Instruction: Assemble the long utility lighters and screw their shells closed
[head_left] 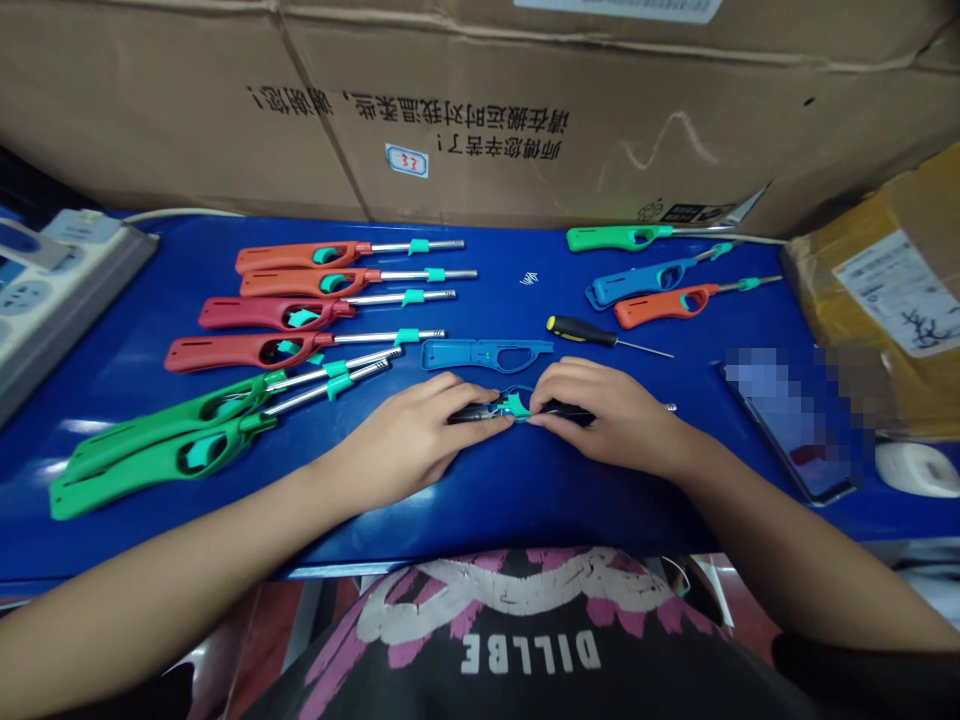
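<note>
The bare left hand (409, 435) and the bare right hand (611, 412) both grip, with bent fingers, 1 opened blue plastic lighter with teal trigger (516, 404), over the glossy blue table (480, 510). Just beyond it lies 1 flat blue plastic half-shell (453, 355).

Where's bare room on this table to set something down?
Bare: the blue table between its near edge, left hand and right hand; also between the cardboard box and metal bits. Crowded: left, with six lighters, and beyond the hands, with a blue shell and screwdriver.
</note>
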